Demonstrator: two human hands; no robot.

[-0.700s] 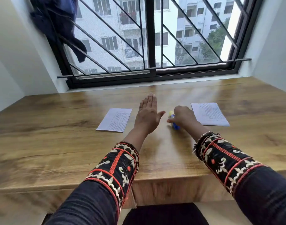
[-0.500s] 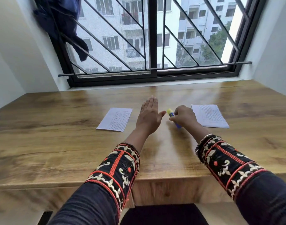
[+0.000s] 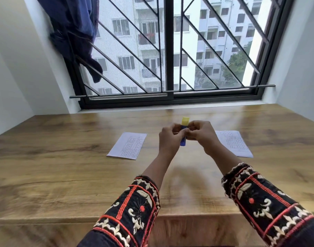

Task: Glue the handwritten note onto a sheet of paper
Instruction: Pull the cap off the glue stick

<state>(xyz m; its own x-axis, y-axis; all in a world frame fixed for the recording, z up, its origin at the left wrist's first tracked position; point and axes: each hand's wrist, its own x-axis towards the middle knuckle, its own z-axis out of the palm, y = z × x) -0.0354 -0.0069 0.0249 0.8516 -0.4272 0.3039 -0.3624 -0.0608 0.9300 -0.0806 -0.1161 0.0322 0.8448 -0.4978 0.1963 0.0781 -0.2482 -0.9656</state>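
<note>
A blue glue stick [image 3: 183, 140] with a yellow cap stands upright in the air above the wooden table [image 3: 63, 166], between my two hands. My left hand [image 3: 169, 139] grips its blue body from the left. My right hand [image 3: 200, 136] holds it from the right, just under the cap. A small handwritten paper [image 3: 127, 146] lies flat to the left of my hands. A second written sheet [image 3: 233, 143] lies to the right, partly hidden by my right hand.
A barred window [image 3: 168, 50] runs along the table's far edge. A dark blue cloth [image 3: 76, 32] hangs over the bars at the upper left. White walls close in both sides. The table's front edge [image 3: 45, 220] is near my sleeves.
My right hand lifted the glue stick off the table and turned it upright. My left hand, open and flat before, closed onto the stick's body. The view tilted upward.
</note>
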